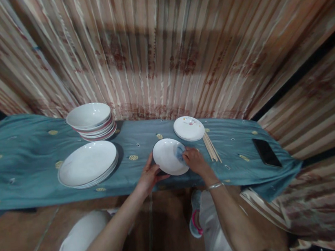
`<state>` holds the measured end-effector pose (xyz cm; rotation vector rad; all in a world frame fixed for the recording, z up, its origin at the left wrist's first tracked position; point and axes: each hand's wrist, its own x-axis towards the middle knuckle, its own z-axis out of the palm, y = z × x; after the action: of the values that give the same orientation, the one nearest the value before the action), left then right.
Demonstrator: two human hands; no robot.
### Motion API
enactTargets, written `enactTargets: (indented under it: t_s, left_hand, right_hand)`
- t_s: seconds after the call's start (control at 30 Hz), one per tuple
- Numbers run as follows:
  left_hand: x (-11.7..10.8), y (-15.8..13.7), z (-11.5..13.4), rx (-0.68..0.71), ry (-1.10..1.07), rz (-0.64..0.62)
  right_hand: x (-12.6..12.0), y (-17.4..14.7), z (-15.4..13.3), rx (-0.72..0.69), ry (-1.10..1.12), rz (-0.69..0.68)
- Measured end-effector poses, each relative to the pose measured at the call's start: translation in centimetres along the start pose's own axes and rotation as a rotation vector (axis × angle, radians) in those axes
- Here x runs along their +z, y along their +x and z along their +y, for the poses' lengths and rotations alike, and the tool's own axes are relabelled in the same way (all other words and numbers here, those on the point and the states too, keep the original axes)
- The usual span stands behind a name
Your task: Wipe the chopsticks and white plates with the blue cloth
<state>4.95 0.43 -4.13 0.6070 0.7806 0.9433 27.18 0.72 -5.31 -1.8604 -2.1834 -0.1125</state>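
Note:
My left hand (151, 175) grips the left rim of a white plate (167, 156), thumb near the edge and fingers reaching under it. The plate is close to the table's front edge, tilted slightly. Over its right side, my right hand (194, 160) is closed on a small blue cloth (179, 152), which lies against the plate's inner surface. Part of the cloth is hidden by the fingers, and its exact shape is blurred.
To the left are stacked large oval plates (88, 164), with a stack of bowls (89, 117) behind. Small floral plates (189, 129) sit behind my right hand, beside several wooden chopsticks (211, 146). A black phone (266, 152) lies far right on the blue-green tablecloth (134, 136). A curtain (147, 62) hangs behind.

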Motion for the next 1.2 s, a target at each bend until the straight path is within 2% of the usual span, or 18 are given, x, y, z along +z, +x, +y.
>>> enactTargets:
  t_s: [0.23, 0.43, 0.73, 1.07, 1.2]
  left_hand:
    - [0.1, 0.1, -0.2, -0.013, -0.014, 0.017]
    - [0.2, -0.3, -0.1, -0.005, -0.050, 0.021]
    - [0.3, -0.4, -0.1, -0.022, -0.073, 0.028]
    - [0.3, -0.5, 0.0, -0.046, -0.089, 0.070]
    - [0.5, -0.7, 0.2, -0.030, -0.062, 0.044]
  right_hand:
    - [1.8, 1.2, -1.0, 0.008, 0.088, 0.067]
    - [2.3, 2.4, -2.0, 0.024, 0.203, 0.059]
    - [3.8, 4.0, -3.1, -0.054, 0.453, 0.001]
    - [1.8, 3.5, -4.5, -0.207, 0.716, -0.101]
    - [1.2, 2.6, -4.4, -0.245, 0.864, -0.163]
